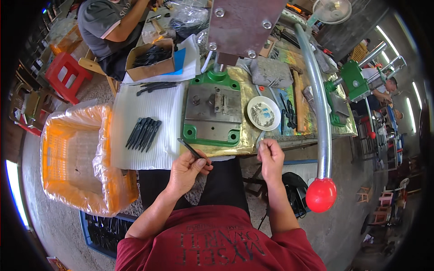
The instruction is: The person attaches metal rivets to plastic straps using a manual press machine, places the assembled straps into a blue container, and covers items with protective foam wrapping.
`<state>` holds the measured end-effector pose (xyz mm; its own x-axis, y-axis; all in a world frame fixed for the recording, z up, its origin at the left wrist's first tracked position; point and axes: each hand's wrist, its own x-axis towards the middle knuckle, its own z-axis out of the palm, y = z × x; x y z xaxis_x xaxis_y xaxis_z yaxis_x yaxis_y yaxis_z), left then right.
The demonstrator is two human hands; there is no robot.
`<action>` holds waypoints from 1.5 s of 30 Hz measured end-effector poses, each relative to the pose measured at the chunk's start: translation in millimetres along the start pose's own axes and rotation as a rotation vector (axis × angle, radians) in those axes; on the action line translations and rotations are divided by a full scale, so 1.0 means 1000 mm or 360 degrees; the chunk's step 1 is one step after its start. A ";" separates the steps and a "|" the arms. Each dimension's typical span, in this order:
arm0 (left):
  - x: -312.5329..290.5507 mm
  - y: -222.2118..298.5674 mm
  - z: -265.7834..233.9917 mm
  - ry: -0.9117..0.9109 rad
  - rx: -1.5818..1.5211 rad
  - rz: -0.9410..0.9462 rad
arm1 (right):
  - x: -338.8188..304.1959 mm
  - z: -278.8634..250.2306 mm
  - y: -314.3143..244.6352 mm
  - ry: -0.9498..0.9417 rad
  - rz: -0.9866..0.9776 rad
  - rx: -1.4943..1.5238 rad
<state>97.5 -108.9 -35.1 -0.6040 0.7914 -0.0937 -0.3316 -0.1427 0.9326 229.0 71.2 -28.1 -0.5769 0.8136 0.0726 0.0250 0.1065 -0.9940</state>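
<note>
My left hand [186,171] is closed around a slim black pen-like piece [192,148], whose tip points up and left toward the press base. My right hand [271,158] is pinched just below a white dish [263,113] of small bits. A thin pale sliver shows at its fingertips, too small to name. Between and beyond my hands stands a green hand press [212,135] with a steel plate and small fixture [221,103]. To its left, a row of several similar black pieces [143,134] lies on white foam sheeting [158,156]; more black pieces [156,86] lie farther back.
The press lever [318,113] hangs at right with a red ball knob [321,195]. A lined orange crate [77,198] stands left. Behind are a cardboard box [151,67], a stone-like block [271,72] and a hammer [298,99]. A person [113,27] sits far left.
</note>
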 end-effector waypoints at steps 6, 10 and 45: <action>0.000 -0.003 -0.001 0.0029 0.0045 -0.0039 | 0.053 -0.022 -0.001 0.0074 -0.0364 -0.0911; 0.000 -0.007 -0.004 -0.0008 0.0052 -0.0034 | 0.081 -0.028 0.004 -0.0012 -0.0508 -0.1275; -0.003 -0.017 -0.010 -0.0041 0.0092 -0.0146 | 0.106 -0.020 0.016 -0.0393 -0.0375 -0.2143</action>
<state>98.0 -115.0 -53.9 -0.5538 0.8149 -0.1710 -0.3416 -0.0350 0.9392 184.8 171.1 -34.5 -0.8018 0.5936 0.0692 0.5856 0.8035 -0.1073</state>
